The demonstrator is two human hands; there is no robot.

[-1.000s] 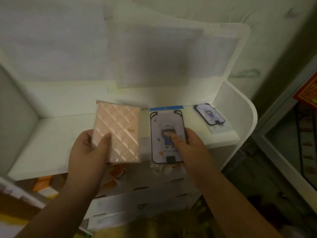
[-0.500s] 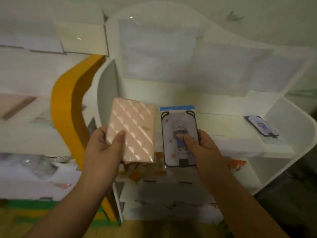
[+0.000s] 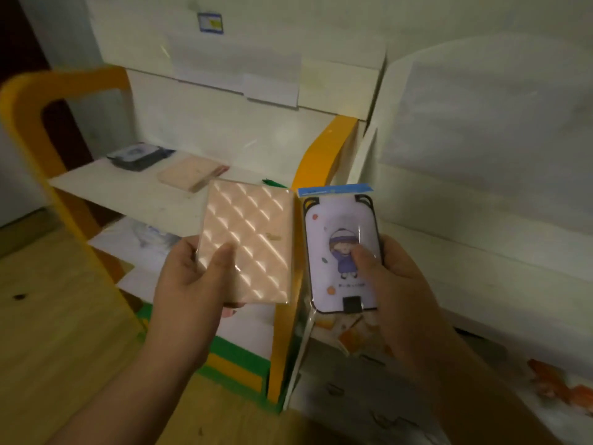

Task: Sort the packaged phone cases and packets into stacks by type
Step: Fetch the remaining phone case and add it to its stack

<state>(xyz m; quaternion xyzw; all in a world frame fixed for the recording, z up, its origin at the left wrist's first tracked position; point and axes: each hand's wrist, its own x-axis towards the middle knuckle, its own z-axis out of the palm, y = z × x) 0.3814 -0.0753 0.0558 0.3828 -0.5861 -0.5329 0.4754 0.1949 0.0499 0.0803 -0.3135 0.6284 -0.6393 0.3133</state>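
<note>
1. A white shelf point(image 3: 128, 191) with an orange rim point(image 3: 19, 101) stands left of centre against a pale wall; a wooden floor point(image 3: 57, 332) lies below it.
2. To the right stands a white unit point(image 3: 481, 130) with a curved back panel, its side touching the orange-rimmed one.
3. On the shelf lie two stacks near each other but apart: a dark stack point(image 3: 138, 155) at the back left and a pink stack point(image 3: 189, 173) just right of it. A small green thing point(image 3: 272, 183) lies behind the held pink case; what it is cannot be told.
4. A blue-edged label point(image 3: 210, 23) is stuck high on the wall.
5. The left hand point(image 3: 189, 284) grips a quilted pink case point(image 3: 247, 245) in clear wrap, thumb on its face, fingers behind.
6. The right hand point(image 3: 394, 277) holds a cartoon case point(image 3: 341, 255) with a blue header, thumb pressed on the picture.
7. Both cases are held side by side in the air, in front of the shelf's right end, hiding part of it.
</note>
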